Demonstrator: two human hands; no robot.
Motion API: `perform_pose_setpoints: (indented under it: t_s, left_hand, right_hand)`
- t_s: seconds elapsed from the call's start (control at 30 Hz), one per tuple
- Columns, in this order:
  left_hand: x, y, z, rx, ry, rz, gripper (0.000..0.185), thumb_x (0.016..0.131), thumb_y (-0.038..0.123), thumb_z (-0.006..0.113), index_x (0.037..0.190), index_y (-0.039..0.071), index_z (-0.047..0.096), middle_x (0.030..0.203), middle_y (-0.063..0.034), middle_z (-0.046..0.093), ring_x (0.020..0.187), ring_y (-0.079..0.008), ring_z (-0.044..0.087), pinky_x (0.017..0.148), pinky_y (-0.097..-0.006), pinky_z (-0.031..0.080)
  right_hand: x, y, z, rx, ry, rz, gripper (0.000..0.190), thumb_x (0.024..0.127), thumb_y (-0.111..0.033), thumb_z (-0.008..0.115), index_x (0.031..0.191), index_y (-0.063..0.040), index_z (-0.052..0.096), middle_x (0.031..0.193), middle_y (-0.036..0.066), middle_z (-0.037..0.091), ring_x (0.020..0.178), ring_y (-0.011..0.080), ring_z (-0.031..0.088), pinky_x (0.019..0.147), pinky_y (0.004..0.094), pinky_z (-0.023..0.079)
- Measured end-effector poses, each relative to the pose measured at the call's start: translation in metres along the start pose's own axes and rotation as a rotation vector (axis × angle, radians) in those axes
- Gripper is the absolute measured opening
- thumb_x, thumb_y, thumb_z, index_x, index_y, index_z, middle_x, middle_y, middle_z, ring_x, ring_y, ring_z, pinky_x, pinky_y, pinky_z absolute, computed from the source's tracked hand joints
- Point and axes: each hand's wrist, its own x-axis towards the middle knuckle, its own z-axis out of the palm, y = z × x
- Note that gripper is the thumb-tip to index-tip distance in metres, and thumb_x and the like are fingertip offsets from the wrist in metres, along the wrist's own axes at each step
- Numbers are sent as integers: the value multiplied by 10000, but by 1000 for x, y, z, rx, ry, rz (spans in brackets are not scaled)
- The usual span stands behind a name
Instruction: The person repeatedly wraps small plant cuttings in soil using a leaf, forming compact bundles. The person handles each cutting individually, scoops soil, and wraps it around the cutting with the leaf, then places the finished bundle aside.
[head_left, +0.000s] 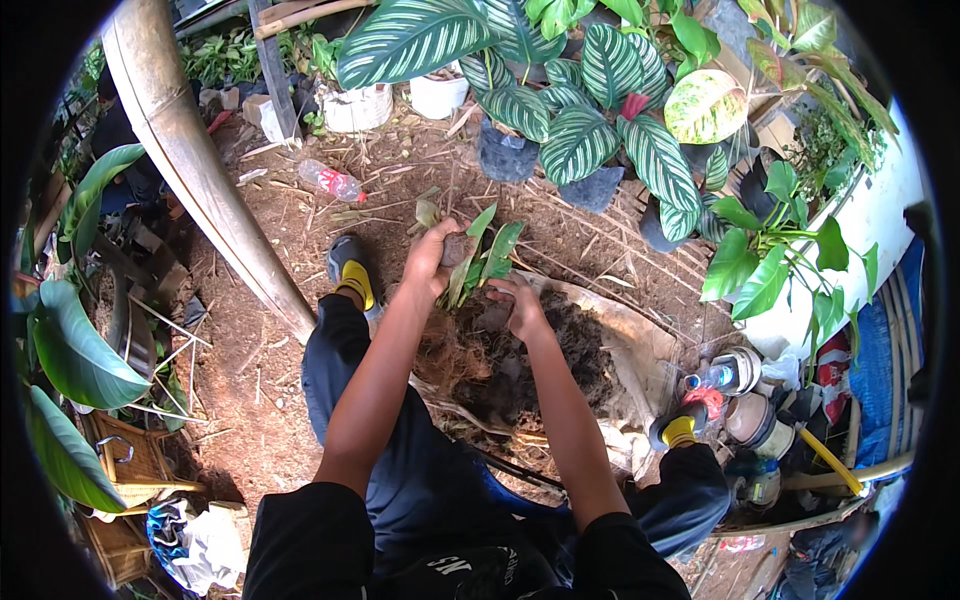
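Note:
My left hand (431, 259) is closed around the soil-covered root ball (456, 249) of a small plant. The plant's green leaves (487, 255) point up and to the right from it. Beside the leaves is my right hand (517, 300), fingers spread and slightly curled; whether its fingertips touch the leaves I cannot tell. Below both hands lies an opened sack (652, 334) that bears dark soil (570, 345) and brown coconut fibre (454, 356).
A thick bamboo pole (195, 150) slants down on the left. Striped-leaf potted plants (577, 146) stand ahead, near a plastic bottle (330, 181) on the ground. Pots (750, 420) and a yellow stick (831, 459) are at right. A person (131, 150) is partly visible at far left.

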Motion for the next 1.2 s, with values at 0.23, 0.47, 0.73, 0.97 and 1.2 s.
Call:
perform_pose_setpoints:
  t_s: [0.23, 0.47, 0.73, 0.97, 1.2]
  left_hand:
    - [3, -24, 9, 2, -45, -189, 204, 839, 233, 720, 827, 78, 589, 768, -41, 616, 678, -190, 636, 615, -304, 567]
    - [-4, -71, 20, 261, -32, -281, 244, 819, 252, 746, 748, 88, 580, 691, -39, 608, 585, -166, 622, 547, -307, 543]
    - [-35, -155, 30, 775, -341, -350, 403, 829, 210, 740, 1176, 39, 628, 951, -25, 668, 689, -133, 656, 565, -278, 536]
    - [-50, -171, 30, 754, -537, -649, 380, 859, 189, 723, 1187, 31, 616, 967, -54, 676, 756, -148, 659, 646, -296, 523]
    - [-52, -170, 31, 708, -436, -526, 301, 838, 133, 732, 1090, -3, 640, 978, -83, 683, 858, -159, 665, 736, -312, 531]
  right_hand:
    - [-25, 31, -53, 448, -87, 47, 392, 1021, -320, 422, 1273, -54, 561, 1141, 106, 586, 1068, 236, 564, 973, 397, 448]
    - [-38, 120, -132, 808, -66, 73, 381, 952, -119, 590, 1313, -70, 479, 1137, 73, 604, 997, 208, 594, 869, 320, 499]
    - [-100, 111, -148, 876, 62, -262, 378, 919, -55, 629, 1279, -73, 513, 1190, 110, 622, 946, 174, 620, 844, 306, 506]
    - [-131, 86, -128, 653, 226, -461, 310, 897, -49, 662, 1193, -66, 572, 1094, 79, 661, 921, 144, 620, 808, 313, 498]
    - [-141, 82, -126, 480, 121, -272, 304, 898, -166, 693, 1158, -44, 592, 1023, 28, 654, 906, 127, 623, 794, 301, 497]
